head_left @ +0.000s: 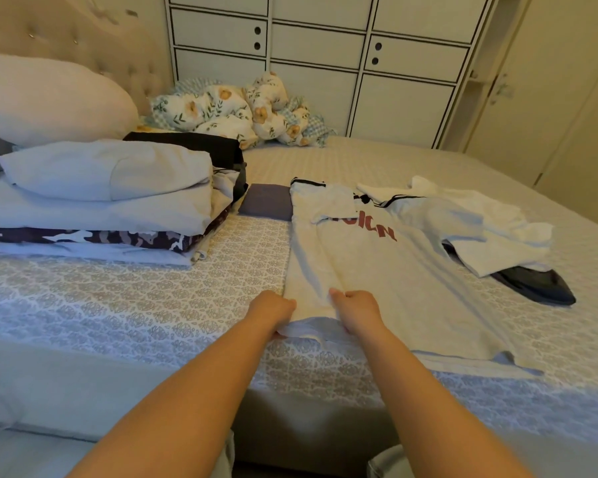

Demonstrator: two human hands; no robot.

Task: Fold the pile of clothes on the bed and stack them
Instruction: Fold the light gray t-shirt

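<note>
Both hands hold the near hem of the white T-shirt (387, 270) on the bed (135, 305): left hand (273, 308) and right hand (354, 307) pinch it, close together. Folded stack (97, 198) lies at the left.

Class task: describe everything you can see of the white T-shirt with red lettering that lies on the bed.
The white T-shirt with red lettering looks like soft cotton with black-and-white trim at the collar. It lies spread on the patterned bedcover, its left side folded inward over part of the print. The left hand and right hand both grip its near hem. A crumpled white garment overlaps its far right edge.
</note>
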